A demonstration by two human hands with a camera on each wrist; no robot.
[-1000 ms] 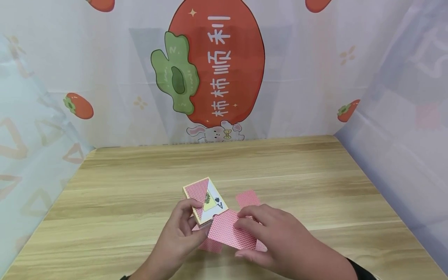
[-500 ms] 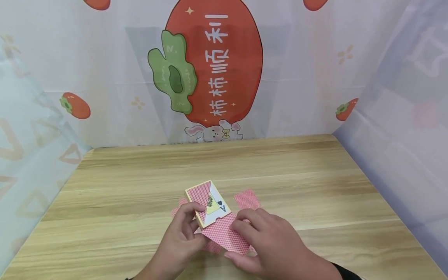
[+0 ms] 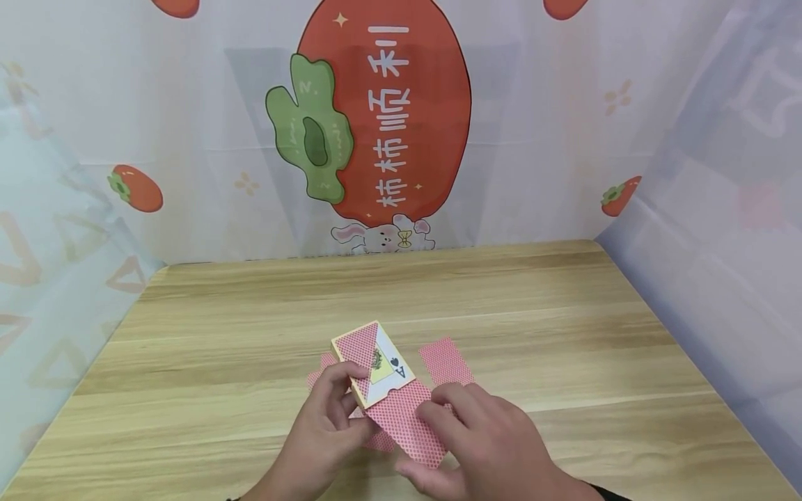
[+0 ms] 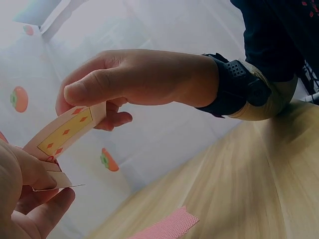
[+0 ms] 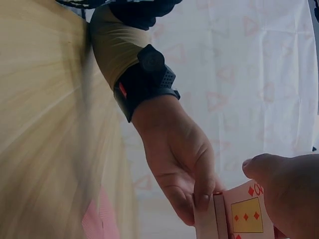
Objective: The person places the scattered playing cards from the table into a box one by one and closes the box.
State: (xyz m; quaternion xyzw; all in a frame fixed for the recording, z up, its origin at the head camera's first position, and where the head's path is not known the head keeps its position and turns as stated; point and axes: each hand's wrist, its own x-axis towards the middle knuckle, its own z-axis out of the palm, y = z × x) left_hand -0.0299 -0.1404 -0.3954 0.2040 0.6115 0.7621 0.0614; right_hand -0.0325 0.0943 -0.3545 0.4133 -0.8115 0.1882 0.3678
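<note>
A card box (image 3: 376,358) with an ace of spades printed on its face is tilted in my left hand (image 3: 322,435), which grips it by the sides. From its near end sticks out a playing card (image 3: 404,421), patterned red back up. My right hand (image 3: 489,438) holds that card, fingertips on the back and thumb by its near edge. Red diamonds show on the card's underside (image 4: 65,132) in the left wrist view, where the card looks bent. How far the card reaches into the box is hidden.
Under and beyond the hands, more red-backed cards lie on the wooden table (image 3: 250,313): one at the right (image 3: 446,360), others partly covered at the left (image 3: 321,372) and below the box (image 3: 381,442). A printed cloth (image 3: 532,139) stands behind the table.
The playing card has swung at the box's mouth, its outer end now lower and further left, more in line with the box. My right hand has shifted slightly left with it.
</note>
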